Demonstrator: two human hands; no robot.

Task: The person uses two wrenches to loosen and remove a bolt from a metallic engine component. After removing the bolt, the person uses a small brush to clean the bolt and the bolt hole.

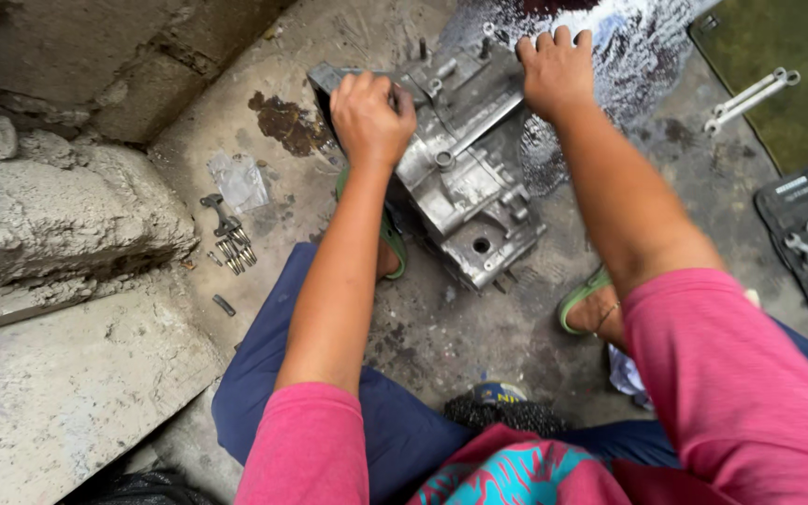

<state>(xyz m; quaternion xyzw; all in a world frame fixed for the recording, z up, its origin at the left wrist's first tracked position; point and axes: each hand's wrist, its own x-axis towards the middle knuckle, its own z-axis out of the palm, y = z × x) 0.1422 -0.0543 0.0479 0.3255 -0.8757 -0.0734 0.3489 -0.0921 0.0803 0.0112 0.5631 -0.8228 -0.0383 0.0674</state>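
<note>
Both hands on a metal engine casing set on the concrete floor.

The casing (465,178) stands tilted on the floor (441,327) between the person's feet, its far end lost in wet glare at the top edge; its underside is hidden. The left hand (371,117) is closed in a fist at the casing's near-left edge, fingers curled together; what they clamp, if anything, cannot be made out. The right hand (555,70) lies over the far upper edge, fingers (554,39) hooked together over the rim, tips out of sight behind it. Small bolts (233,251) and a clear bag (238,180) lie near the left wall. Spanners (750,93) lie well apart at right, others cut off by the frame.
</note>
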